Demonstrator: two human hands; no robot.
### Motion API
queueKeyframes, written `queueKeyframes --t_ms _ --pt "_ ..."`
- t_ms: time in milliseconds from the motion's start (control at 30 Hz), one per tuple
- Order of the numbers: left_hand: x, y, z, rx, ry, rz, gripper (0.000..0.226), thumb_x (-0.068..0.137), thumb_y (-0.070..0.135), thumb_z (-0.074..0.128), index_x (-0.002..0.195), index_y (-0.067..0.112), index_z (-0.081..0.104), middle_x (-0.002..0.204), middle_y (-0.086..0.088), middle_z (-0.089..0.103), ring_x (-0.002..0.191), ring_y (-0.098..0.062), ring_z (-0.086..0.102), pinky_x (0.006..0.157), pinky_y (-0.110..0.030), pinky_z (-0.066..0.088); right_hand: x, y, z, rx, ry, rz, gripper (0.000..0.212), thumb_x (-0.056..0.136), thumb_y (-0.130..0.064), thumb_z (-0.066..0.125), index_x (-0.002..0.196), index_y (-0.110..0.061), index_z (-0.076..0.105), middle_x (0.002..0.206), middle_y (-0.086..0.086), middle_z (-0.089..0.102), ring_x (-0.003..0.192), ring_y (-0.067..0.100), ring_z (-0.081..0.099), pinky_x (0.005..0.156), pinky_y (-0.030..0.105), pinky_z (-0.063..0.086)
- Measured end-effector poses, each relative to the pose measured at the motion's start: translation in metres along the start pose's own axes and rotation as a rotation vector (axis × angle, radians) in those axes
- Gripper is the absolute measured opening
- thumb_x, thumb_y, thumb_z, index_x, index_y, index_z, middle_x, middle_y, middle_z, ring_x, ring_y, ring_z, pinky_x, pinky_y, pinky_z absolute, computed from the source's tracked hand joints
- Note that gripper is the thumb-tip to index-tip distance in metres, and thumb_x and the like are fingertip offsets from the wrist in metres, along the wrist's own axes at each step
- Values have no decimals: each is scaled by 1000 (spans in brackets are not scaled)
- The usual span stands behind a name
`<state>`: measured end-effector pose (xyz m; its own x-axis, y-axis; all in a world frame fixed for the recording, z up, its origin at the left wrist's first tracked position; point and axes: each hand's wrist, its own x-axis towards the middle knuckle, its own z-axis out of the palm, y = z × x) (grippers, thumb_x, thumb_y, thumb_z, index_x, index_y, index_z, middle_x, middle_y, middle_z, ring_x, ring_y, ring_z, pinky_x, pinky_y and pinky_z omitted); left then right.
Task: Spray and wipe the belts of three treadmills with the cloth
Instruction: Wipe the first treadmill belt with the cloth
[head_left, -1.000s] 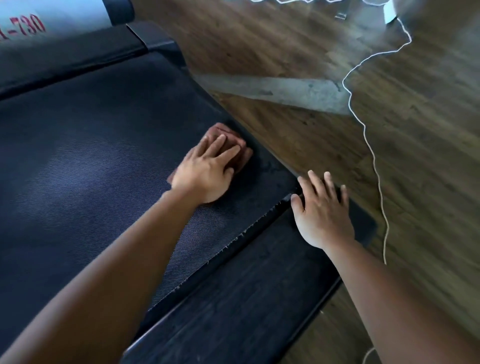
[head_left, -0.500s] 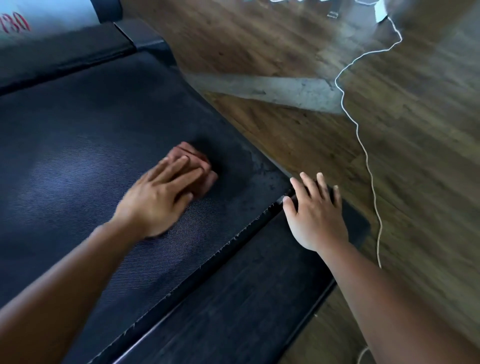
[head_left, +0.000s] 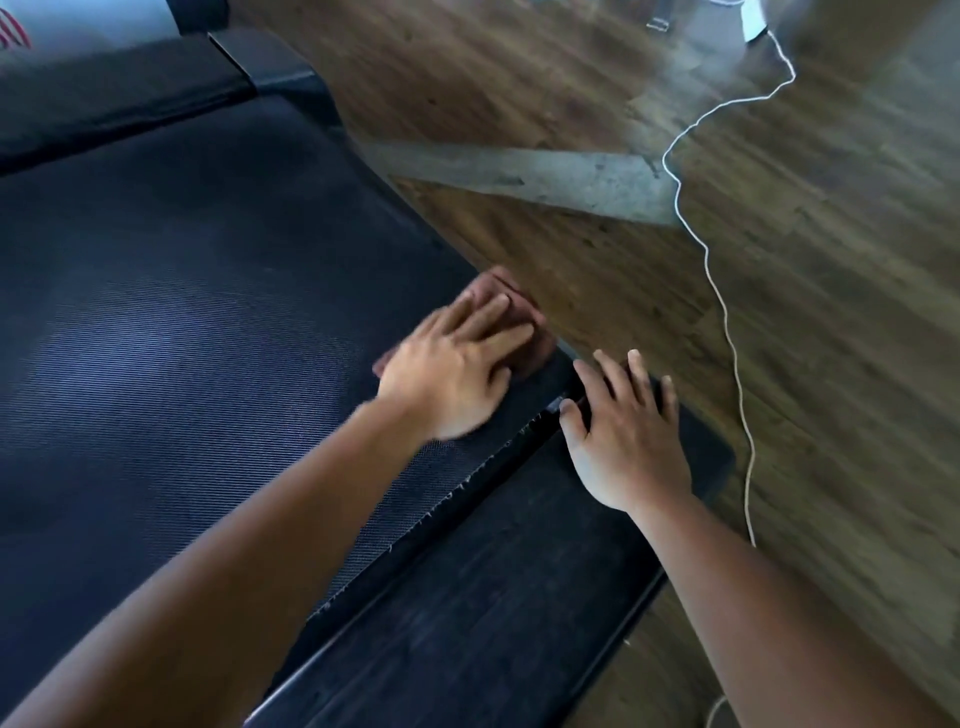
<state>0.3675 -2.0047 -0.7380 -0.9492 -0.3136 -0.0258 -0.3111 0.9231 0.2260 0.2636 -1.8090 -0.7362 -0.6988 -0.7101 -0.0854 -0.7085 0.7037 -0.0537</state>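
Head camera, looking down: the left hand lies flat on the reddish-brown cloth, fingers straight and together, pressing it onto the dark treadmill belt. The cloth sits right at the belt's right edge, close to the rear corner, and its far end pokes out past the fingertips. The hand is a touch blurred. Just beside it, the right hand is spread flat on the black end cover, fingers wide, holding nothing, thumb at the gap where belt meets cover. Off to the right, a thin white cord snakes across the wooden floor, passing a grey strip.
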Motion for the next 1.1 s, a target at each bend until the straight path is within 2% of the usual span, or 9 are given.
queueKeyframes --t_ms 167,300,400,467,700,933,1100 --pt "-65 -20 6 -4 29 60 60 96 57 30 154 44 33 167 5 22 155 -25 17 125 -47 21 -1 0 0 27 14 1 68 92 -54 13 152 -27 31 164 -5 21 153 24 4 122 53 5" --pt "-72 -61 -5 -27 57 -90 58 97 55 37 154 43 34 166 1 25 156 -24 15 126 -44 18 -1 -1 2 18 10 4 70 92 -55 9 153 -28 30 164 -5 20 153 23 3 122 53 4" --pt "-48 -60 -13 -62 38 -267 56 102 50 41 155 49 24 169 8 11 157 -22 3 128 -38 7 -1 -1 1 7 11 5 69 93 -55 10 153 -28 29 164 -5 19 153 24 2 122 53 4" --pt "-26 -47 -16 -72 23 -301 56 102 49 40 155 51 21 169 11 6 157 -23 -1 127 -37 4 -1 0 1 3 3 2 70 92 -55 7 154 -28 28 164 -5 18 153 23 1 123 53 3" --pt "6 8 -8 -9 -14 -118 57 102 51 35 156 49 17 170 7 4 157 -26 -1 127 -43 6 0 1 1 0 5 -6 69 92 -54 9 153 -28 29 164 -5 19 153 24 2 122 53 4" --pt "-64 13 7 70 -69 143 58 99 55 23 156 50 19 169 7 10 157 -24 4 127 -45 12 -1 2 0 36 -2 -11 60 99 -50 20 153 -27 31 164 -6 19 153 24 3 122 53 4" --pt "-119 -13 9 60 -9 169 53 101 52 34 153 49 31 166 9 23 155 -22 16 125 -43 20 -1 3 1 38 1 -3 56 102 -48 27 153 -27 30 164 -6 19 153 23 2 122 53 3"
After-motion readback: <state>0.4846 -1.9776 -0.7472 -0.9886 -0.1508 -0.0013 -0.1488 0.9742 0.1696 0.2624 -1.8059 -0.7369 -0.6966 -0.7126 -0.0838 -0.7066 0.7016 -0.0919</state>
